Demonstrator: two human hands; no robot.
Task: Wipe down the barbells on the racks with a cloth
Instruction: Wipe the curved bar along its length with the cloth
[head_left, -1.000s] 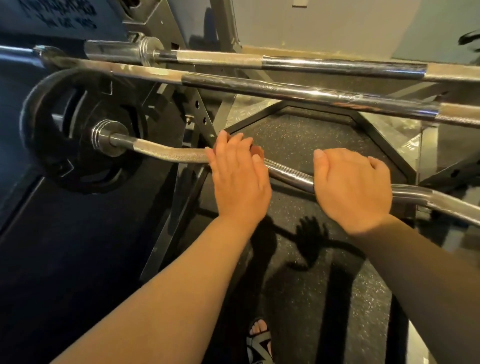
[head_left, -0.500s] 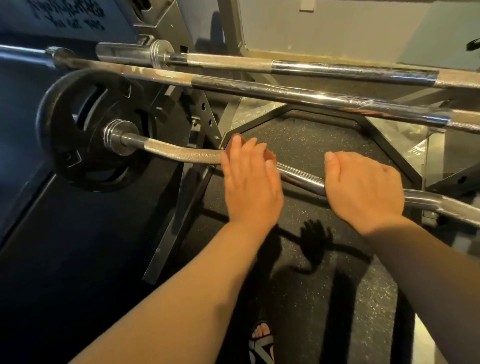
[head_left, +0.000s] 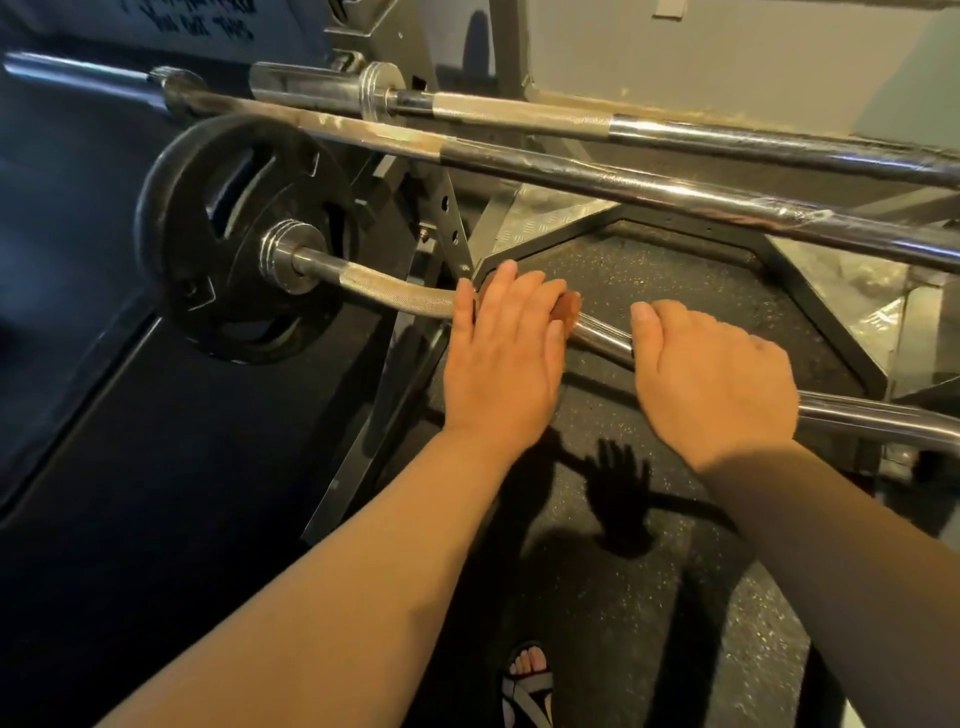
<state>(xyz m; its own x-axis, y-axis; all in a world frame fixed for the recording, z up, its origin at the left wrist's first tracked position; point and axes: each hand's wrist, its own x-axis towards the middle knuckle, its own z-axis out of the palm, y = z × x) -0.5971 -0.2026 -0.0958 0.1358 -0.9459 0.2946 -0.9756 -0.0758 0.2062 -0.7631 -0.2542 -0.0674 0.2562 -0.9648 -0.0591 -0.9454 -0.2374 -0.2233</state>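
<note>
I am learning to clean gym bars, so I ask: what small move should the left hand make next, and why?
Probably slide the left hand, with the cloth under it, leftward along the curl bar toward the weight plate. The knurled stretch there lies bare, and the right hand grips the bar on the other side, which seems to steady it.
</note>
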